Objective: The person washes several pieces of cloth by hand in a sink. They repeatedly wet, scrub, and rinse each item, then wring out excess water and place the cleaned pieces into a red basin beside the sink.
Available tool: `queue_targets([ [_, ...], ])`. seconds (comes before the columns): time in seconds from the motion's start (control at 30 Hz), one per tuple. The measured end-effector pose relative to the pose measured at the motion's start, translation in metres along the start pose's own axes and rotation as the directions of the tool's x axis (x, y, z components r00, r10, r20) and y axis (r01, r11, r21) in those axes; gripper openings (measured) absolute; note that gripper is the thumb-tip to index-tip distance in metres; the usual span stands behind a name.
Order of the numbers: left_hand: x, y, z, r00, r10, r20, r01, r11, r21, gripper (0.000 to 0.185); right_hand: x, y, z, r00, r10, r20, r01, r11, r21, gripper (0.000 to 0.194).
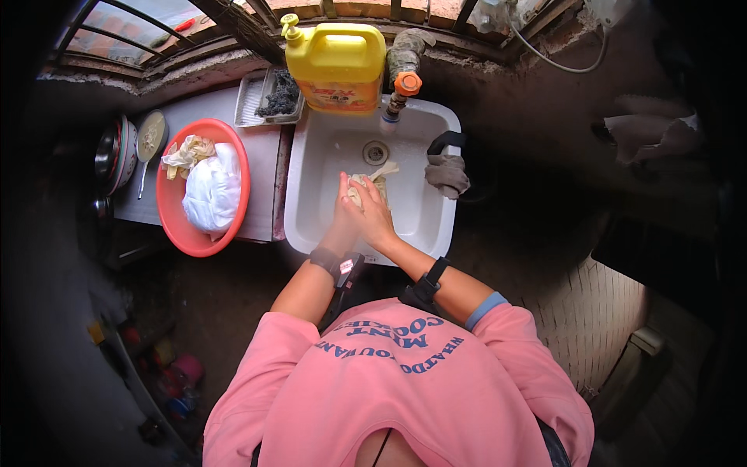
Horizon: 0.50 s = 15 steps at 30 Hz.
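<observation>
Over the white sink (309, 204), my left hand (344, 201) and my right hand (372, 213) press together around a wet cream cloth (382, 184). One end of the cloth sticks out past the fingers towards the drain (375, 153). The cloth is partly hidden by the hands, and the fingers are fairly straight. An orange-handled tap (407, 83) stands at the sink's back edge. To the left, a red plastic basin (245, 175) holds a white cloth (213, 192) and a crumpled cream cloth (189, 154).
A yellow detergent jug (335, 64) stands behind the sink. Beside it a tray (248, 105) and a container hold dark scouring wool (282, 96). A ladle (142, 178) and stacked bowls (122, 154) are at far left. A grey cloth (448, 175) hangs on the sink's right rim.
</observation>
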<state>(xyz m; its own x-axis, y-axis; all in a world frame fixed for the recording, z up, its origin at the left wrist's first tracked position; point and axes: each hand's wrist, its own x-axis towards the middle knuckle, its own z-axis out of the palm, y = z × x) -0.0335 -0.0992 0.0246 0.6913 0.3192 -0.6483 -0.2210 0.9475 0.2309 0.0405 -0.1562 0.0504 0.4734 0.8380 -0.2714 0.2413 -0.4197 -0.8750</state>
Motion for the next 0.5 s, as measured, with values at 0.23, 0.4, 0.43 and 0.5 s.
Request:
queue_targets([
  [0.23,0.020,-0.018,-0.013,0.962,0.127,-0.242,-0.070,0.970,0.232,0.044,0.018,0.003,-0.029,0.881,0.348,0.320,-0.461,0.489,0.741,0.072],
  [0.4,0.015,0.005,-0.007,0.991,-0.135,-0.007,0.135,0.991,0.014,0.054,-0.015,0.004,-0.003,0.966,-0.014,-0.258,0.028,0.998,0.052,0.048],
  [0.43,0.012,0.007,0.000,0.985,-0.163,0.064,0.162,0.987,0.019,0.046,-0.016,0.006,-0.002,0.956,-0.103,-0.275,0.097,0.995,-0.036,0.046],
  [0.5,-0.002,0.011,0.015,0.966,-0.246,0.083,0.245,0.969,0.024,0.030,-0.009,0.010,-0.008,0.869,-0.297,-0.397,0.271,0.955,-0.120,0.039],
])
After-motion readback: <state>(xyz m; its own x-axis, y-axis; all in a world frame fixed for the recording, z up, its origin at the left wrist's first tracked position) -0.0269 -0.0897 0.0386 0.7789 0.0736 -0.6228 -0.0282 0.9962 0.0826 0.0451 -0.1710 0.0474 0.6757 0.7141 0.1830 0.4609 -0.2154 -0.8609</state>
